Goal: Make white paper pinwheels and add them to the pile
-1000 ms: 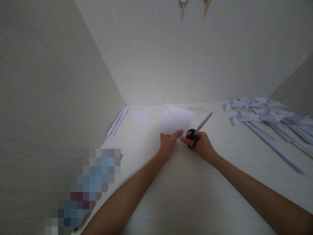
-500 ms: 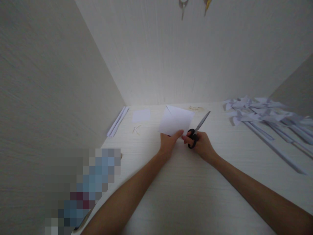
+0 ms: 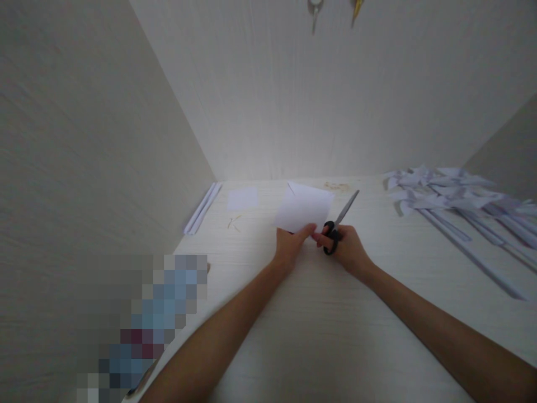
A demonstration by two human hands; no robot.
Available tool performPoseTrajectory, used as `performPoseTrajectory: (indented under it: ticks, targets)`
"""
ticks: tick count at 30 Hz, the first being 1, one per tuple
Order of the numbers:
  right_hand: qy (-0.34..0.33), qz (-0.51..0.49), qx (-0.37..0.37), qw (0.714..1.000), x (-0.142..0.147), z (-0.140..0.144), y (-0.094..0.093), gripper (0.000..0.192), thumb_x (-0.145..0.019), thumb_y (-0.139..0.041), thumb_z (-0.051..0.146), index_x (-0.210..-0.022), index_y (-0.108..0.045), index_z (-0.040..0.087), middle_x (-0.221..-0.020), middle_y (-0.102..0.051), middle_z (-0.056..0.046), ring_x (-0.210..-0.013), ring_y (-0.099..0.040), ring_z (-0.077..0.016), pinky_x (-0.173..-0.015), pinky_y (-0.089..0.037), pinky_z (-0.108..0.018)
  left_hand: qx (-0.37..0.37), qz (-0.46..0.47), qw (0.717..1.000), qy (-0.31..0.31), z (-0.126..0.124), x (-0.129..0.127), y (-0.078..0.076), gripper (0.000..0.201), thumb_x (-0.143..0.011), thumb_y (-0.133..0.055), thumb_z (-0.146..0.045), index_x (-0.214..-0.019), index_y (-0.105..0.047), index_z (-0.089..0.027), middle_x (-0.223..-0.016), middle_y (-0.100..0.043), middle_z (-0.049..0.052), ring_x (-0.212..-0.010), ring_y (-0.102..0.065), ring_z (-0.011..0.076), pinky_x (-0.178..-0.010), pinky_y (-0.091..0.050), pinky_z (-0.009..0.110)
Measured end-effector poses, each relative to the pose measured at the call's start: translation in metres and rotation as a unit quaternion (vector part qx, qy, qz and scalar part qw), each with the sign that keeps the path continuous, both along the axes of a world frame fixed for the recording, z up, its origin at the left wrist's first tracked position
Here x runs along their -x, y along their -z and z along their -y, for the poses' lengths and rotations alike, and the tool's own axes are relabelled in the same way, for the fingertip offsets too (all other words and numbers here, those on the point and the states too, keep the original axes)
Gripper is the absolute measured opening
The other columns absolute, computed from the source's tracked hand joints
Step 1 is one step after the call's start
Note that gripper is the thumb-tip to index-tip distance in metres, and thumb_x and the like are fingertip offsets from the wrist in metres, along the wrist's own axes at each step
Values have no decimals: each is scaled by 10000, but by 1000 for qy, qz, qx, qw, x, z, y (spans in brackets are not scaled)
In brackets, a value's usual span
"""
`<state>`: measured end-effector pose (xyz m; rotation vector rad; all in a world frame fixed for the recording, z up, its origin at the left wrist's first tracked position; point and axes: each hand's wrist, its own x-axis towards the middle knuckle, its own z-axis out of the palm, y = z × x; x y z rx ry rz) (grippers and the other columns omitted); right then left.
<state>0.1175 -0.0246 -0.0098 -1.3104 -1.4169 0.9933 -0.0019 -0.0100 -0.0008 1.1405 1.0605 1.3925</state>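
Observation:
A white sheet of paper [image 3: 305,207], with a slit running in from its far left edge, is held up over the table. My left hand [image 3: 291,240] is closed on its near edge, thumb on top and the other fingers hidden beneath. My right hand [image 3: 348,246] grips black-handled scissors [image 3: 332,238], their blades shut and pointing away to the upper right. The right fingertips meet the near right corner of the paper beside my left thumb; whether they pinch it I cannot tell.
Rolled white paper sticks [image 3: 203,209] lie at the left wall. Nearby are a small paper square [image 3: 243,198] and several thin sticks [image 3: 235,223]. Paper pinwheels [image 3: 436,193] on sticks fill the right side. A blurred-out patch [image 3: 159,313] covers the lower left.
The paper and both hands have shifted very slightly to the right. The scissors' tip has dipped a touch to the left. Both grips look the same.

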Motion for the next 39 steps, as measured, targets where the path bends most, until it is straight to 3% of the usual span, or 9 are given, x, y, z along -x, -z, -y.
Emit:
performPoseTrajectory:
  ticks: [3,5,11,16,21,39]
  targets:
    - [3,-6,7,1000,-1,-2,1,344,-586,-623,467,-517,-529,144,-474,-483,21,-438,-388,-72,-431,-297,-217,-4,1,1000,-16,-2,0,1,155,-541,-674,-239,-643,-614,-138,-733,-656,49,-695,-595,158,-665,-461,277]
    - [-7,-16,20,1000,-2,-4,2,360,-593,-610,485,-528,-536,139,-494,-501,9,-448,-397,-75,-434,-298,-219,4,0,998,-58,-6,3,2,189,-530,-682,-260,-645,-600,-134,-705,-649,52,-649,-587,154,-609,-458,266]
    - [-153,-66,127,978,-12,-8,-3,395,-671,-524,517,-586,-529,132,-482,-489,12,-386,-351,-52,-361,-215,-198,20,36,983,-179,-28,21,11,362,-486,-707,-325,-762,-579,-130,-709,-622,45,-563,-554,129,-526,-444,259]
    - [-222,39,154,962,-11,-1,-10,455,-677,-489,552,-456,-454,156,-366,-415,37,-305,-273,-42,-332,-172,-209,14,46,975,-217,-39,31,16,313,-502,-692,-344,-689,-576,-121,-627,-594,29,-538,-539,119,-524,-436,255]
    - [-244,123,126,954,-9,4,-9,481,-664,-513,547,-387,-417,166,-339,-407,34,-327,-317,-58,-374,-222,-217,13,58,971,-230,-43,31,18,286,-520,-672,-355,-617,-568,-107,-533,-559,14,-524,-538,121,-546,-440,268]
    - [-223,138,127,957,-7,5,-9,460,-660,-532,520,-389,-398,174,-343,-399,31,-334,-314,-64,-388,-221,-222,10,76,975,-210,-39,28,15,318,-518,-692,-315,-718,-569,-101,-598,-595,24,-505,-541,115,-525,-452,264]
